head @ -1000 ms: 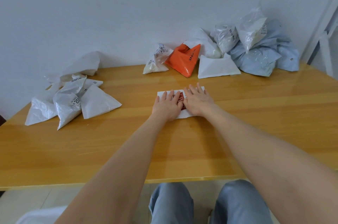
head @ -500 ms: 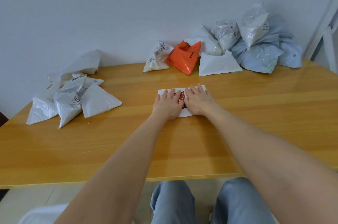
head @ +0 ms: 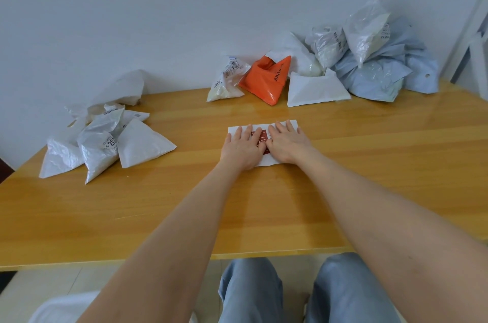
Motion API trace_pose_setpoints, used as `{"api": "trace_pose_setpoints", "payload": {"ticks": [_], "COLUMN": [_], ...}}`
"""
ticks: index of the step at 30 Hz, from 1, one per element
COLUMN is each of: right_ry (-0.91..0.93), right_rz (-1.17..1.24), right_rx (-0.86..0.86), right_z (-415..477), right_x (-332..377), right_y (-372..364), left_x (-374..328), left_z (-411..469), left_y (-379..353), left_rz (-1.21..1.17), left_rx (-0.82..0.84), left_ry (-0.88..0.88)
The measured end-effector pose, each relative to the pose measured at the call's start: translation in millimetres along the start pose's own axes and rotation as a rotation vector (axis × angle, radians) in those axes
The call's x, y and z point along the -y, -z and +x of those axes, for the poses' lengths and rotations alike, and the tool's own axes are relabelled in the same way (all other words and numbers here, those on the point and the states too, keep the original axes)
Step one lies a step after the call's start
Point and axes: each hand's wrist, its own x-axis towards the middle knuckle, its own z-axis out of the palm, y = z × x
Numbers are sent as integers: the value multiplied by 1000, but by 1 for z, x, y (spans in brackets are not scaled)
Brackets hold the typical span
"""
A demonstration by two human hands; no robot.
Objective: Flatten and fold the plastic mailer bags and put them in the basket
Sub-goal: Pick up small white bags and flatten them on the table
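Both palms are pressing flat: we are spreading our left hand (head: 241,147) and right hand (head: 286,142), fingers straight, on the white mailer bag (head: 264,163) mid-bench (head: 184,204), squeezing air out before folding.

One table (head: 369,190). On it are two hands, the left hand (head: 241,147) and the right hand (head: 286,143), with one flat mailer (head: 290,124) under them. Along the back wall I count one orange bag (head: 264,82), one small labelled bag (head: 227,81), two white bags (head: 314,89), two clear bags (head: 328,44), and at least two blue bags (head: 375,81), too bunched to separate. The left heap (head: 105,138) shows three folded triangles in front, with more crumpled white ones behind that I can't count. Two knees (head: 250,291) are below the table edge.
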Motion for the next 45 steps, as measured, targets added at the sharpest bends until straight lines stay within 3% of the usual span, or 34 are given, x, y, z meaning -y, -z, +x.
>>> {"api": "trace_pose_setpoints", "payload": {"ticks": [14,18,23,25,29,32,38,45], "right_ry": [36,-42,-152,-97,20,33,48,-25], "right_rz": [-2,-68,87,127,68,23,18,18], "right_rx": [39,-143,-317,-277,-42,2,32,-91], "right_z": [-2,-10,-22,-26,-28,-25,-22,-10], "right_x": [-2,-1,-14,-17,-17,-20,-21,-13], "right_y": [5,7,16,17,3,2,4,18], "left_x": [5,9,-9,-18,-19,-7,-6,-7], "left_z": [-6,-12,-23,-26,-22,-14,4,7], "left_y": [9,24,28,27,25,22,4,-4], "left_rz": [2,146,316,304,128,-35,-73,-47], "left_rx": [59,60,-73,-115,-212,-273,-24,3], "left_ry": [-30,-26,0,8,12,-19,-88,-63]}}
